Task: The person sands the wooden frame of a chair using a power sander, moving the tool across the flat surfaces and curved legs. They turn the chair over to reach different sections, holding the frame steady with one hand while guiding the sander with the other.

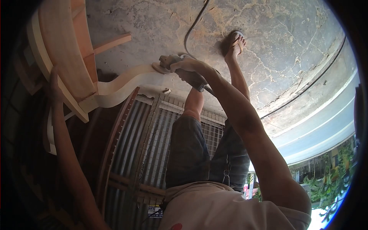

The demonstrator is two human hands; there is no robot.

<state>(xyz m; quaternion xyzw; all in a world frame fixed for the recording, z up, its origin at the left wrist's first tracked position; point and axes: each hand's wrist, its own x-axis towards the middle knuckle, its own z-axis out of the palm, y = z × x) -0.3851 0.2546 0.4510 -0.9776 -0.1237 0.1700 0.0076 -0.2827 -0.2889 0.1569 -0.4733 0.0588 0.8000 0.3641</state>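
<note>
Right hand point(184, 65) was wrapped around the sander point(193, 79). Its disc point(158, 68) sat at the outer end of the curved wooden leg point(130, 79), close enough that I couldn't separate contact from a thin gap. Left hand point(55, 86) was on the long edge of the wooden frame point(63, 50), near the corner where that leg joins; fingers hidden, so can't tell if it was gripping or just pressing. The frame stood off the left side of the concrete floor point(283, 42); couldn't see what bore its weight.

Risks as I judged them:

1. Disc at the leg's tip: little wood under it there. Tilt it or lean hard and it could round the edge, gouge the curve or skip off.

2. Leg reached well out from the frame. If the left hand was only resting, side push from the disc could swing or rattle the piece.

3. Back of the sander was just beside the bare shin point(195, 100). A kick could send it that way.

4. Cord point(197, 19) ran over the floor to right behind the hand. Slack there could snag or drift toward the disc.

5. Foot point(237, 43) wore only a flip-flop; poor cover if the sander dropped.
</note>
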